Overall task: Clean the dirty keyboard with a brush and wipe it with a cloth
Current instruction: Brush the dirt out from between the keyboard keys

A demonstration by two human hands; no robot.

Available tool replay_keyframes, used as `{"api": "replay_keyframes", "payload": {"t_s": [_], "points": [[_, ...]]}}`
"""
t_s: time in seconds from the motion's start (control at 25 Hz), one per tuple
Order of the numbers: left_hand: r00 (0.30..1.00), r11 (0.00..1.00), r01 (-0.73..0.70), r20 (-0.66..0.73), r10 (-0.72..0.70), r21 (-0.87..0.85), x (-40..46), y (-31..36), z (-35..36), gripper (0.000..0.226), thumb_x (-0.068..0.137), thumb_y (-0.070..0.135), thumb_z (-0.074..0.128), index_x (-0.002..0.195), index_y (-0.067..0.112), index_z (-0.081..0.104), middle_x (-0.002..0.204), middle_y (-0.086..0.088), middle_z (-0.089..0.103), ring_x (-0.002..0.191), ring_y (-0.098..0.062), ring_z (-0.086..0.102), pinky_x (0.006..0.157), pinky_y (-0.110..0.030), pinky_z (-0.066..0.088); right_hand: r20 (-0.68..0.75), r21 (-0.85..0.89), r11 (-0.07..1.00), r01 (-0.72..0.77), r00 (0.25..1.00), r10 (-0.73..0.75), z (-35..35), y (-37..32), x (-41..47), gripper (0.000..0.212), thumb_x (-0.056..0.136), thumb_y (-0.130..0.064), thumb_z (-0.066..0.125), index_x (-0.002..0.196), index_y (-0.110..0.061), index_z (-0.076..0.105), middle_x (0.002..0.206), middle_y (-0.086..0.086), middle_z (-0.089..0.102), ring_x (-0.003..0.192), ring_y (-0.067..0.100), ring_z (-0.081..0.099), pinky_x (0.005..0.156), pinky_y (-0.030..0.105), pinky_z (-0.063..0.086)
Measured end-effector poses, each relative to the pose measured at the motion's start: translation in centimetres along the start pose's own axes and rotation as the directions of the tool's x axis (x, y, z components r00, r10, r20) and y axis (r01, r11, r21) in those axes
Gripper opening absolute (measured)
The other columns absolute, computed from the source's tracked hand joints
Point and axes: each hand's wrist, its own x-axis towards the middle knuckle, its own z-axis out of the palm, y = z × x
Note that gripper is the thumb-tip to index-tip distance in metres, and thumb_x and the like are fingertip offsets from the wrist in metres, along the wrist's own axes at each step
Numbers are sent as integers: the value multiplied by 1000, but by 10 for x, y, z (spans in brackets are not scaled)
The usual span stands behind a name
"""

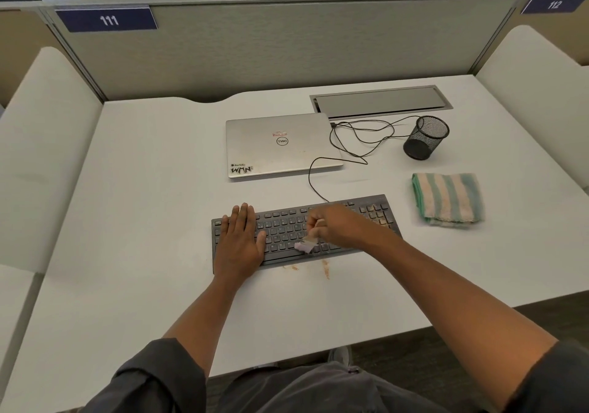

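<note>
We see the left hand (pixel 239 244), fingers together, flat on the dark grey corded keyboard (pixel 376 213). The right hand (pixel 339 225) pinches a small pale-bristled brush (pixel 306 243) on the near keys. A green-striped folded cloth (pixel 447 199) lies right of the keyboard.

An office: numbered desk dividers (pixel 108 19), a closed laptop (pixel 280 145).

I see a matt dark plastic keyboard (pixel 302 231), gritty with brownish dust at its right end. The desk (pixel 153 189) top is smooth, matt white laminate. The laptop (pixel 280 145) lid looks brushed silver metal. The pen cup (pixel 426 137) is black wire mesh. The cloth (pixel 447 199) is soft, nubby striped towelling.
</note>
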Motion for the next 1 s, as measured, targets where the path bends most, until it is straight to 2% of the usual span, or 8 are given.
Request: {"api": "replay_keyframes", "payload": {"t_s": [0.16,0.36,0.56,0.6,0.68,0.76,0.92,1.0], "points": [[1000,1000,8,4,-8,-3,0,-1,0,76,98,50,10,161,7,16,168,-10,16,156,-25,7,127,-41,-1,-15,-80,996,-47,999,46,-19,9,-2,4,90,-16,67,91,-19,64,87,-9,63,80,8,56,60,23,37],[1000,1000,0,-4,0,-1,0,-1,0,77,98,50,11,160,7,18,168,-11,18,156,-26,10,127,-42,1,2,56,998,5,1000,-5,-10,6,-5,3,92,-17,64,95,-17,66,79,-15,60,71,5,54,58,23,37],[1000,1000,2,1,-2,-8,0,0,-1,77,97,51,10,161,6,17,168,-11,18,156,-25,9,127,-42,1,-36,-100,993,-56,998,53,-17,16,-6,9,91,-15,66,87,-22,61,88,-6,63,81,12,57,59,23,38],[1000,1000,1,0,-1,-9,0,0,-1,77,98,51,10,161,6,17,168,-11,18,156,-25,9,127,-42,1,-36,-93,994,-53,998,49,-20,16,-7,8,92,-17,65,88,-23,62,88,-7,63,81,11,58,60,23,39],[1000,1000,0,-9,0,-10,-1,0,-1,77,98,50,11,160,6,18,168,-11,18,156,-26,10,127,-43,3,-31,62,998,-10,999,12,-18,12,-9,2,93,-20,63,94,-20,64,80,-11,64,70,5,57,59,22,41],[1000,1000,0,-9,0,-12,0,0,-1,77,98,50,13,160,6,19,167,-11,19,156,-26,11,127,-43,4,-53,123,992,1,999,5,-6,9,-13,6,95,-19,60,97,-17,65,75,-13,60,63,3,53,56,21,40],[1000,1000,5,-16,-5,-15,0,0,0,77,98,50,12,160,6,20,167,-12,21,156,-27,12,127,-43,3,9,62,987,-148,989,147,9,11,-18,12,94,-15,49,87,-16,58,73,2,66,53,13,54,45,20,39],[1000,1000,2,-7,-2,-11,0,0,0,77,98,51,11,160,6,19,167,-11,19,156,-26,11,127,-43,2,-30,96,983,-154,987,157,5,10,-19,14,94,-15,47,87,-15,59,71,6,68,50,13,54,44,20,39]]}}
